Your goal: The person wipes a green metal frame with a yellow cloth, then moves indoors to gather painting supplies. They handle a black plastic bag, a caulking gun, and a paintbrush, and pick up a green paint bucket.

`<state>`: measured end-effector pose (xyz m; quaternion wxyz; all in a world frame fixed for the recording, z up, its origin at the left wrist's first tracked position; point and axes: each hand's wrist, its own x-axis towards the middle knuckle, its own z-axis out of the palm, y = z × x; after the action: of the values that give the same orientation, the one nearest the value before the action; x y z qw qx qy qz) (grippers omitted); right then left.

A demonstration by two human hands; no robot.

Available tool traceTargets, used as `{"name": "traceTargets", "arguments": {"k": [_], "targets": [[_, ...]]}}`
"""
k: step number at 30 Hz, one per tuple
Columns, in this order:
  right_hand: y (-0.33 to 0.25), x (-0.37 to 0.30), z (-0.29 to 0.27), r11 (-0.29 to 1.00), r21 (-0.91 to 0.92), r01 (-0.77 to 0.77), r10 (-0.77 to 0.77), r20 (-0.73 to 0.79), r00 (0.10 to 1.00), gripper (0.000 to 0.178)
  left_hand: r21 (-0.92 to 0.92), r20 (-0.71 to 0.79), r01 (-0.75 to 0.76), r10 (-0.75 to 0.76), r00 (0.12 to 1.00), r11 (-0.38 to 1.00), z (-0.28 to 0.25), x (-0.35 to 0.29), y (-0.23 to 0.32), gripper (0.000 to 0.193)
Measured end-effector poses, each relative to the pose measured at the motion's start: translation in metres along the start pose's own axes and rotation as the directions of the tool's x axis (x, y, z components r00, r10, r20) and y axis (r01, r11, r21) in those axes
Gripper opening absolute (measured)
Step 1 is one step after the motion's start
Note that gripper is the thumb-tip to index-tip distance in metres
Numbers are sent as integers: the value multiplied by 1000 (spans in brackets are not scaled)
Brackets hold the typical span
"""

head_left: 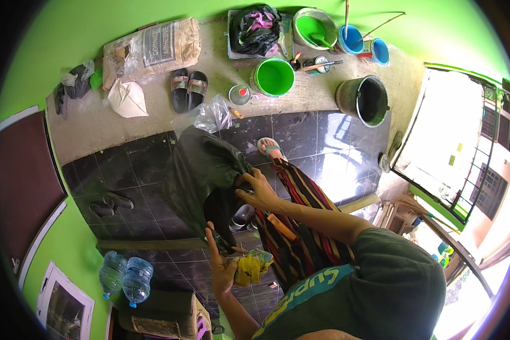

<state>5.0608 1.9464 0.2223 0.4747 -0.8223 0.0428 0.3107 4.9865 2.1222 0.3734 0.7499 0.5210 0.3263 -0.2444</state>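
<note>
A large dark plastic bag (201, 170) hangs in front of me, its mouth spread toward me. My right hand (259, 190) pinches the bag's rim on the right side. Lower down, my left hand (224, 269) is beside the bag's near edge, its fingers pointing up along the plastic. A crumpled yellow bundle (253, 267), partly wrapped in clear plastic, sits under the left thumb, against the palm. What lies inside the bag cannot be seen. An orange-handled tool (281, 226) shows against my striped trousers.
Along the far wall stand a green paint bucket (273, 77), another paint pail (314, 28), a black bucket (362, 101) and a paper adhesive sack (153, 51). Black slides (188, 90) and clear plastic (212, 116) lie before them. Water bottles (137, 280) stand at lower left.
</note>
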Motion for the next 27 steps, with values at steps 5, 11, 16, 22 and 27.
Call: {"name": "traceTargets", "arguments": {"k": [5, 11, 16, 22, 27], "targets": [[-25, -37, -17, 954, -253, 163, -212, -182, 960, 33, 49, 49, -59, 56, 997, 997, 20, -11, 6, 105], [4, -15, 55, 957, 254, 137, -195, 218, 956, 25, 80, 45, -35, 32, 998, 996, 30, -15, 6, 107], [49, 64, 136, 908, -191, 372, -238, 495, 836, 34, 183, 76, -1, -13, 997, 983, 37, -12, -3, 100], [82, 108, 126, 883, -396, 253, -103, 363, 926, 35, 27, 14, -54, 54, 998, 998, 53, -24, -15, 99], [139, 122, 75, 833, -552, 40, 68, 175, 982, 36, 97, 113, -133, 122, 986, 986, 68, -36, -7, 102]]}}
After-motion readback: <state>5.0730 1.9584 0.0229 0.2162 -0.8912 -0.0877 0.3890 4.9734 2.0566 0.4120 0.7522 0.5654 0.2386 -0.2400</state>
